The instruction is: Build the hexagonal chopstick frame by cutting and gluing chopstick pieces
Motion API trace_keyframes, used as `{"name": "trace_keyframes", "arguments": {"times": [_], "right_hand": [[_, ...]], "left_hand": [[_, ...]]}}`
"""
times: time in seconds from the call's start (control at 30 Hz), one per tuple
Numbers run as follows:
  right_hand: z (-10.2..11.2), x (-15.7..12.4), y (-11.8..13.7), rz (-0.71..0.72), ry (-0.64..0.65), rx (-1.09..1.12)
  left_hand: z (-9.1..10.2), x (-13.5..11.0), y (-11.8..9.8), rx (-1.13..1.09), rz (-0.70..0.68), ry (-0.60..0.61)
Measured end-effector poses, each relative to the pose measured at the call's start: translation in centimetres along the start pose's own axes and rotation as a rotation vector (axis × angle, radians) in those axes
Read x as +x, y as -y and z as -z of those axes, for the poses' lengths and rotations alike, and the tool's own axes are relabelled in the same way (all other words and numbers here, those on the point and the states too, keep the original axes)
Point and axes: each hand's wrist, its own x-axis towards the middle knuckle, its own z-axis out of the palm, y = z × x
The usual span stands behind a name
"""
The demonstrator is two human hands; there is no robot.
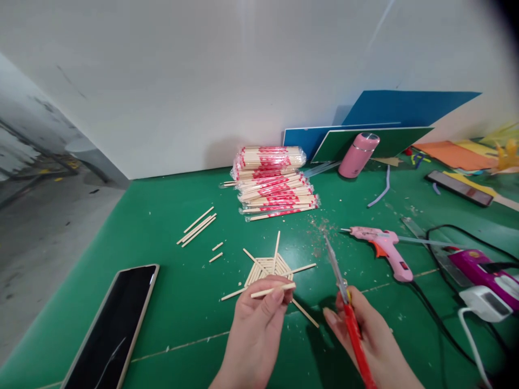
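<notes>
Between the thumb and fingers of my left hand (257, 329) is a short length of wooden chopstick (272, 290), held nearly level. Just beyond that hand, a web-like piece made of chopsticks (265, 266) lies on the green table, its spokes sticking out; my fingers hide part of it. My right hand (365, 329) is wrapped around red-handled shears (352, 319), whose metal blades point away from me. The blades are seen nearly edge-on and do not touch the chopstick. Loose chopstick pieces (198, 227) lie to the left, with two shorter offcuts (217, 252) beside them.
Packaged chopsticks (275, 189) are piled at the back. A pink glue gun (385, 246) lies to the right, near a purple power strip (482, 273) and cables. A tablet (113, 329) is at front left. Behind stand a pink bottle (359, 155) and blue and green boards (405, 108).
</notes>
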Motion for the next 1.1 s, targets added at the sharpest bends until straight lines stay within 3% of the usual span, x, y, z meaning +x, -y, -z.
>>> {"name": "trace_keyframes", "arguments": {"times": [0.27,0.37,0.5,0.6,0.77,0.9,0.97,1.0,1.1], "right_hand": [[0.3,-1.3,1.4,0.004,0.096,-0.169],[1.3,-0.1,1.2,-0.012,0.026,-0.299],[3.6,2.1,-0.2,-0.07,-0.09,-0.651],[5.0,3.4,-1.8,0.064,-0.165,-0.882],[6.0,4.1,-3.0,0.164,-0.165,-0.932],[5.7,3.4,-0.9,0.302,-0.293,-0.919],[4.8,2.5,0.8,0.448,-0.324,-0.776],[4.2,1.9,1.6,0.491,-0.26,-0.676],[2.0,0.2,3.2,0.626,0.178,-0.492]], "left_hand": [[0.6,0.3,0.3,-0.047,0.05,-0.019],[0.7,0.2,0.1,-0.02,0.057,0.003],[0.7,0.0,-0.5,0.052,0.051,-0.001],[0.6,-0.2,-0.7,0.092,0.041,-0.065],[0.5,-0.3,-0.6,0.173,0.031,-0.122],[0.8,-0.7,0.1,0.345,-0.003,-0.128],[0.9,-1.0,0.6,0.425,0.024,-0.092],[1.0,-1.2,0.8,0.444,0.051,-0.061],[1.5,-1.9,1.2,0.454,0.145,0.046]]}}
